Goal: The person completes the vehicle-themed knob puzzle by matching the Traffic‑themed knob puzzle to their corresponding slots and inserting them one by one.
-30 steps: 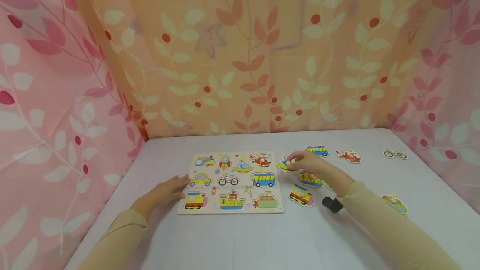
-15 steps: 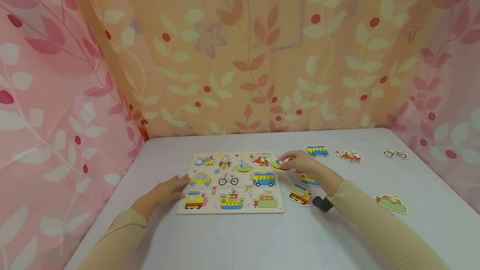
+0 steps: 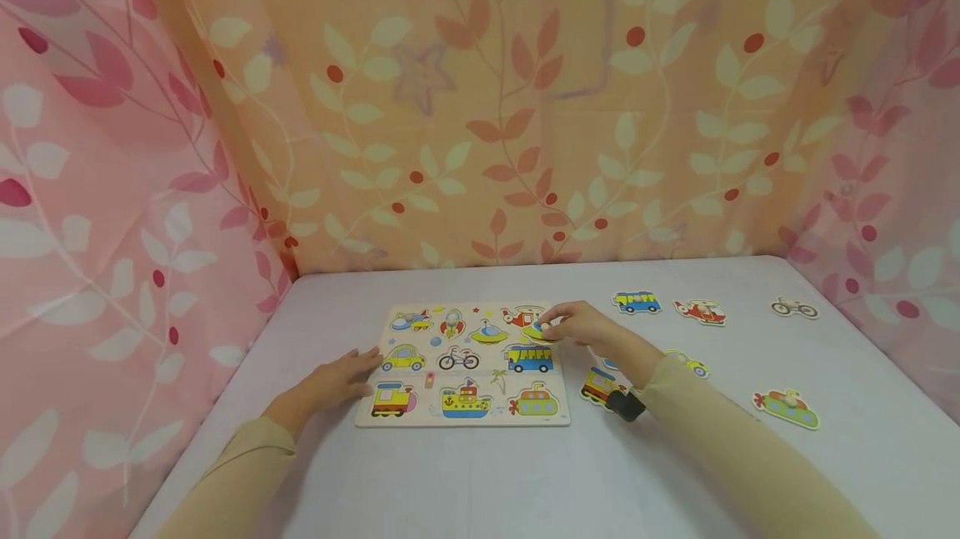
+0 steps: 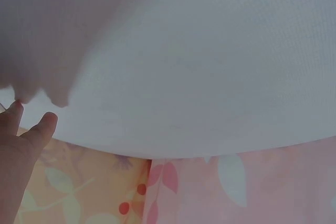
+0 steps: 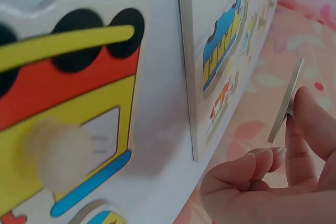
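My right hand (image 3: pixel 592 329) pinches a flying saucer puzzle piece (image 3: pixel 534 332) by its knob, over the upper right of the wooden puzzle board (image 3: pixel 450 382). The piece partly covers the printed helicopter. In the right wrist view, the thin edge of the flying saucer piece (image 5: pixel 286 103) shows between thumb and fingers of the right hand (image 5: pixel 262 182), held off the puzzle board (image 5: pixel 189 77). My left hand (image 3: pixel 337 379) lies at the board's left edge, fingers extended. Only some fingers of the left hand (image 4: pixel 21 140) show in the left wrist view.
Right of the board lie a train piece (image 3: pixel 597 386), car (image 3: pixel 688 364), bus (image 3: pixel 637 302), helicopter (image 3: pixel 701 312), bicycle (image 3: pixel 794 308) and submarine (image 3: pixel 787 408). My right arm hides most of another piece. Floral curtains (image 3: pixel 480 106) stand behind the table.
My right hand has carried the flying saucer piece leftward, from the table beside the board to above the board's upper right. The left hand has stayed put.
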Motion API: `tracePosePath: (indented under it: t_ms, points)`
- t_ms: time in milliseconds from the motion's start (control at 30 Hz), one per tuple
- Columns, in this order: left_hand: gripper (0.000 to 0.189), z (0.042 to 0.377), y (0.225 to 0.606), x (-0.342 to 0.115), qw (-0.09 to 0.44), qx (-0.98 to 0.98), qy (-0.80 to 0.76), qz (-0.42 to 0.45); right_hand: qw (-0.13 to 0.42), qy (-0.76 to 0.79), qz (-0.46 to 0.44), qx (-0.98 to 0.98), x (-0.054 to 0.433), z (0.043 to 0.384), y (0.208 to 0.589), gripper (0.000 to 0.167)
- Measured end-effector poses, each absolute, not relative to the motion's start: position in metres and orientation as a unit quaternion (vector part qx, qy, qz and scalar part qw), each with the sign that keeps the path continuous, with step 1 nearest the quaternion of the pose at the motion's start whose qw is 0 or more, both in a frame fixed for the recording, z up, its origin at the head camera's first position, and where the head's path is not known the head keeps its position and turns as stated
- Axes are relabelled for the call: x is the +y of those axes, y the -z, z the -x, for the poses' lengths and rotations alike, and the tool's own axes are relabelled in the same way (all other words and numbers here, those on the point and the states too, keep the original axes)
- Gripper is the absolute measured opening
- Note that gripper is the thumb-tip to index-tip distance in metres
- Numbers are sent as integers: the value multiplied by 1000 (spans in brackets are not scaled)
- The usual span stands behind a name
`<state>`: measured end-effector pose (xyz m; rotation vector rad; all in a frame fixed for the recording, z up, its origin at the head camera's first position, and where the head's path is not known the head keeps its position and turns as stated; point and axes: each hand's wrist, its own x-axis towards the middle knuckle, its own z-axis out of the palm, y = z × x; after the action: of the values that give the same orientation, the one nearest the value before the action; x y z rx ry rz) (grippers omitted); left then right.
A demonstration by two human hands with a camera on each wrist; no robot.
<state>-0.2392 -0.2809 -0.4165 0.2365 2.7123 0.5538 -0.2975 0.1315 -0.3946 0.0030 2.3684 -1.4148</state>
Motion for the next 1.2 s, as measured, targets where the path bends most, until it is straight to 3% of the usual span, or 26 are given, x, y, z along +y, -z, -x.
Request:
tracePosePath:
  t_ms: [900,1200]
  points:
    - [67,238,413,-279,178,961,-190,-91,155,469,-20,869,93,314,411,18]
    - [68,238,415,-280,184,960,-195,-79,172,489,-30,855,78,318,412,18]
